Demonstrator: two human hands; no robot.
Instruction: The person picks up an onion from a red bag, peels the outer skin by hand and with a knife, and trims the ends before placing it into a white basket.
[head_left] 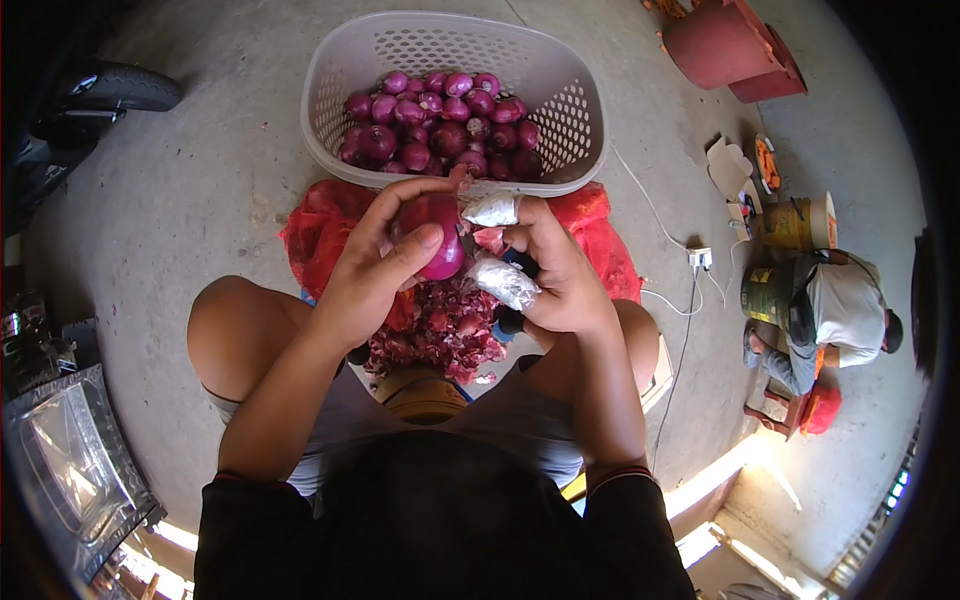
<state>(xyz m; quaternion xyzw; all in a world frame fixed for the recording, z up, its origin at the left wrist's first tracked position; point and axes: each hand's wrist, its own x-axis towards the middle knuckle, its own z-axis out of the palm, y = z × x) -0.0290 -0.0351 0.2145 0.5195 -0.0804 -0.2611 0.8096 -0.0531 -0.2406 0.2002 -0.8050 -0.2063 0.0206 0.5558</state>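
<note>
1. We see the left hand curled around a shiny purple onion, with its thumb pressed on the side, and we think this stops the round onion from slipping away
2. We see the right hand just beside the onion, with silvery wraps on its thumb and one finger, maybe to keep them safe; those two are apart, but we cannot tell if this hand grips anything
3. The onion is up in front of us, over the gap between the knees, perhaps so it is easy to see
4. We spot a heap of onion skins below the hands, a handy place to keep bits together
5. We see a basket of whole onions on the floor, near the hands, and its tall sides may stop them rolling off
6. We see red netting on both sides of the hands, near the basket
</note>
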